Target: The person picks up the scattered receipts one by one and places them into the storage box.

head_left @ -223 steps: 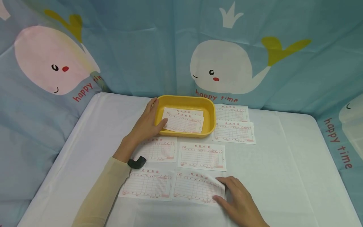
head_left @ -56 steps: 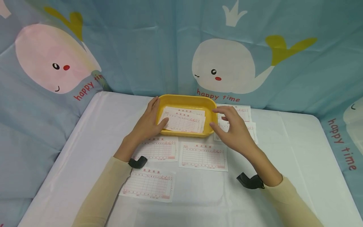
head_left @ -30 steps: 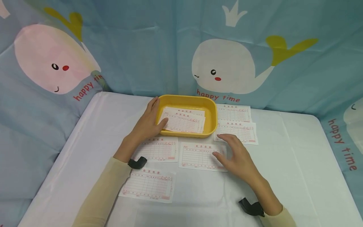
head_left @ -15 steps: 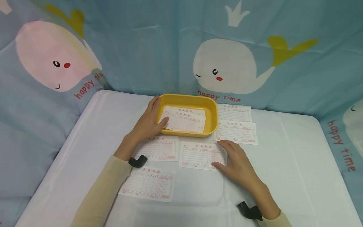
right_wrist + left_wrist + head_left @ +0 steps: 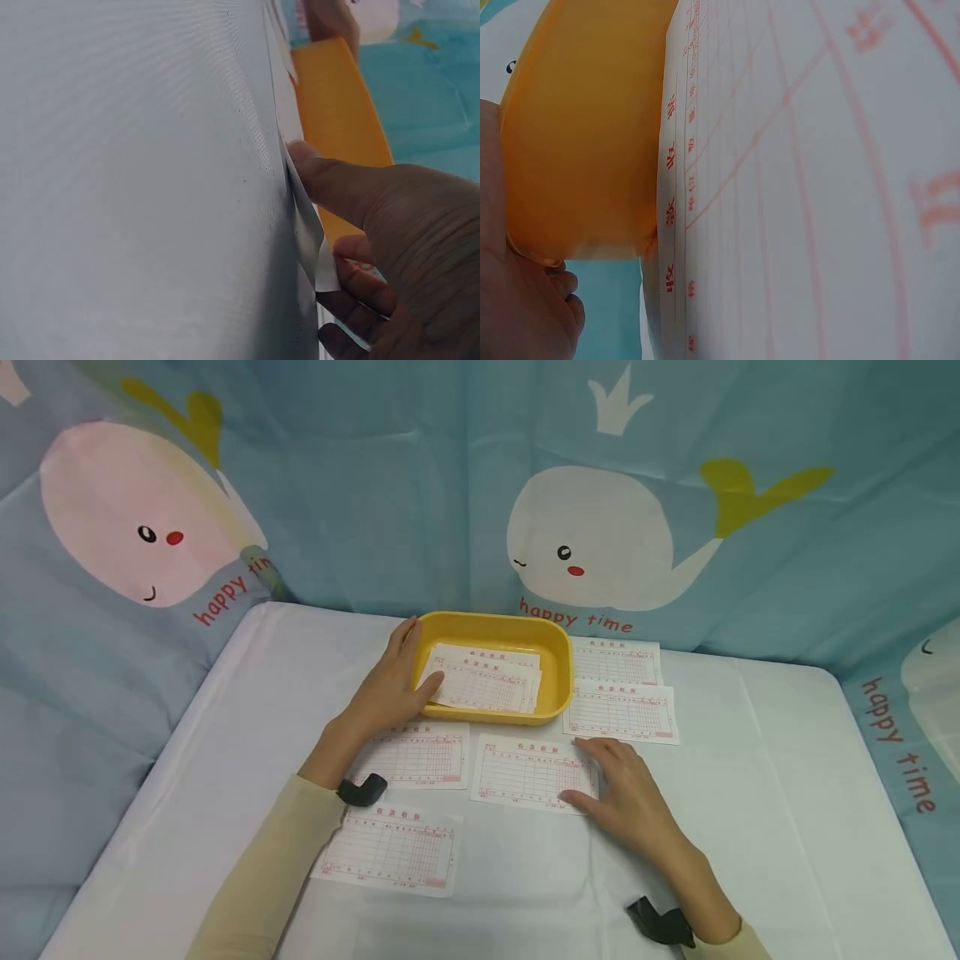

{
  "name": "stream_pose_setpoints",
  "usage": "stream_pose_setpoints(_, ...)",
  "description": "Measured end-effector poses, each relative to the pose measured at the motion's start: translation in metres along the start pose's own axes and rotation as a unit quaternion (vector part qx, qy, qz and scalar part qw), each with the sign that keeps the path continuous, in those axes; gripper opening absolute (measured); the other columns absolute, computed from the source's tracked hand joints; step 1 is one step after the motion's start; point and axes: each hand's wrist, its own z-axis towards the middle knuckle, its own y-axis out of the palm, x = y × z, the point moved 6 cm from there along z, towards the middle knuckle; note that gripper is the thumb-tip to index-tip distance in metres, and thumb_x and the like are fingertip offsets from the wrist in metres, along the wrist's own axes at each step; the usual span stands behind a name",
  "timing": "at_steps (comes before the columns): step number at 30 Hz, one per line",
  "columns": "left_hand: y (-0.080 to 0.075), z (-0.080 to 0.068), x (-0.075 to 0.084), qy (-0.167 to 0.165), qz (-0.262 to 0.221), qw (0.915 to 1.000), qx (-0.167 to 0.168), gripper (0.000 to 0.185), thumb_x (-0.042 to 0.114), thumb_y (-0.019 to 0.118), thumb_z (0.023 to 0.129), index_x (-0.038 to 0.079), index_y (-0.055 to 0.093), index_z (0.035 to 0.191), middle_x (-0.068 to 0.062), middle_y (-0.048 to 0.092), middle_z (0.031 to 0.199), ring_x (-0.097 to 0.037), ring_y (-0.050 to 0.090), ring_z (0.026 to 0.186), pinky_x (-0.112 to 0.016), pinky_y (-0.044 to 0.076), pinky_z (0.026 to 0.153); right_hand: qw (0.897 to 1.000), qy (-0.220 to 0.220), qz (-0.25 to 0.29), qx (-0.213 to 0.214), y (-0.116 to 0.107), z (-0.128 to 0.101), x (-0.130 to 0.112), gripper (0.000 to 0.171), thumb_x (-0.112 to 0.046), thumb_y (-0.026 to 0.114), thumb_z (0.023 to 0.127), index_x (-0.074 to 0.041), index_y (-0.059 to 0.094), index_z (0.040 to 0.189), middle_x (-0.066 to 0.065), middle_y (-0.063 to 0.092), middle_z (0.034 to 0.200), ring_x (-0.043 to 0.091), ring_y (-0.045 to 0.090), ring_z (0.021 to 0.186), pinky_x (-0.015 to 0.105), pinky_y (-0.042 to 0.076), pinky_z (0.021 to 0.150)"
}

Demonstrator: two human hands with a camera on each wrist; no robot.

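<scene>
Nearest to me, on the white tablecloth (image 5: pixel 750 793), a loose form (image 5: pixel 387 857) lies by my left sleeve, touched by neither hand. Just beyond it my right hand (image 5: pixel 626 793) rests on the right edge of the middle form (image 5: pixel 528 772); from the wrist camera my thumb (image 5: pixel 330 184) lies against the top of the sheet and my curled fingers (image 5: pixel 360 289) are under its lifted corner, so I have that edge pinched. To the left of this sheet, just beside it, another form (image 5: pixel 420 756) lies partly under my left wrist.

Past those, my left hand (image 5: pixel 390 689) holds the left end of the yellow tray (image 5: pixel 558 672), palm around the rim and thumb down inside on the stack of forms (image 5: pixel 487 681) in it. The tray's front wall stands just behind the sheet that my right hand grips.

To the right of the tray two more forms (image 5: pixel 618 693) lie one behind the other, the nearer one just beyond my right fingertips. At the back hangs the blue whale curtain (image 5: pixel 585 539), reaching down to the table's far edge.
</scene>
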Motion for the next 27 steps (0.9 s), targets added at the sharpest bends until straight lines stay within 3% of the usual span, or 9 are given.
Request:
stream_pose_setpoints(7, -0.0012, -0.0006, 0.0010, 0.001, -0.005, 1.0000, -0.003, 0.090, 0.046, 0.054, 0.106, 0.013, 0.003, 0.172, -0.008, 0.003, 0.180, -0.032, 0.028, 0.163, -0.055, 0.035, 0.128, 0.999, 0.030, 0.023, -0.001, -0.0003, -0.0012, 0.0024, 0.072, -0.025, 0.095, 0.079, -0.008, 0.065, 0.142, 0.011, 0.065, 0.130, 0.033, 0.060, 0.124, 0.053, 0.050, 0.106)
stream_pose_setpoints(13, -0.0024, -0.0005, 0.0008, -0.001, -0.003, 1.0000, -0.002, 0.091, 0.047, 0.054, 0.105, 0.013, 0.003, 0.172, -0.009, 0.003, 0.180, -0.034, 0.029, 0.162, -0.056, 0.036, 0.127, 0.999, 0.030, 0.039, -0.010, -0.0006, 0.0000, 0.0019, 0.071, -0.020, 0.093, 0.081, -0.010, 0.064, 0.145, 0.007, 0.068, 0.127, 0.021, 0.064, 0.107, 0.039, 0.053, 0.091)
stream_pose_setpoints(16, -0.0025, -0.0007, 0.0008, 0.002, -0.005, 1.0000, 0.000, 0.091, 0.047, 0.054, 0.105, 0.012, 0.003, 0.172, -0.009, 0.004, 0.179, -0.033, 0.029, 0.162, -0.056, 0.035, 0.127, 0.998, 0.026, 0.049, -0.009, -0.0008, 0.0001, 0.0016, 0.068, -0.017, 0.092, 0.082, -0.009, 0.064, 0.144, 0.004, 0.068, 0.108, 0.016, 0.058, 0.090, 0.029, 0.049, 0.078)
stream_pose_setpoints(20, -0.0018, -0.0010, 0.0011, 0.000, -0.006, 1.0000, -0.003, 0.091, 0.048, 0.053, 0.105, 0.012, 0.003, 0.172, -0.009, 0.003, 0.180, -0.034, 0.028, 0.162, -0.056, 0.034, 0.128, 0.998, 0.030, 0.062, -0.001, -0.0011, -0.0004, 0.0036, 0.060, -0.012, 0.089, 0.084, -0.009, 0.067, 0.139, -0.002, 0.056, 0.083, 0.011, 0.049, 0.076, 0.022, 0.042, 0.068)
stream_pose_setpoints(27, -0.0012, -0.0007, 0.0010, -0.004, -0.005, 1.0000, -0.006, 0.092, 0.050, 0.052, 0.105, 0.013, 0.002, 0.172, -0.008, 0.003, 0.180, -0.035, 0.030, 0.162, -0.057, 0.035, 0.127, 0.995, 0.043, 0.086, 0.019, -0.0024, -0.0006, 0.0068, 0.040, -0.006, 0.086, 0.086, -0.010, 0.075, 0.124, -0.002, 0.062, 0.077, 0.005, 0.054, 0.065, 0.021, 0.045, 0.060)
